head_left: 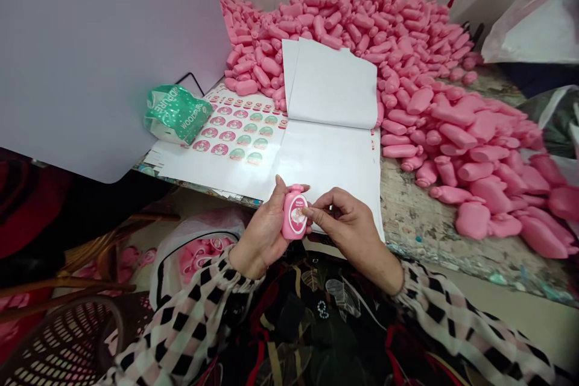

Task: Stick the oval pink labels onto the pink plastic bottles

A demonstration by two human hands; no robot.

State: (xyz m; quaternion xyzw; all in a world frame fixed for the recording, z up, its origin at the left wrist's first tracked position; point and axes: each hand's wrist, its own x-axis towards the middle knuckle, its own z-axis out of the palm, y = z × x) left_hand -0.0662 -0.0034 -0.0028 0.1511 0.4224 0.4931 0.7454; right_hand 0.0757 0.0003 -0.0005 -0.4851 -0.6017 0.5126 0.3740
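Observation:
A small pink plastic bottle rests upright in my left hand, with the thumb along its left side and fingers behind it. On its front lies an oval sticker with a dark pink field, a white rim and the word BABY. My right hand is closed in a pinch, its thumb and forefinger at the sticker's right edge. Whether that edge is lifted or pressed flat I cannot tell. Beyond both hands, printed sticker sheets lie on the table, pink and green ovals on them.
Pink bottles are heaped at the back and right of the worn table. White sheets fold back before the heap. A green packet sits at left. Below are a bag of labelled bottles and a brown basket.

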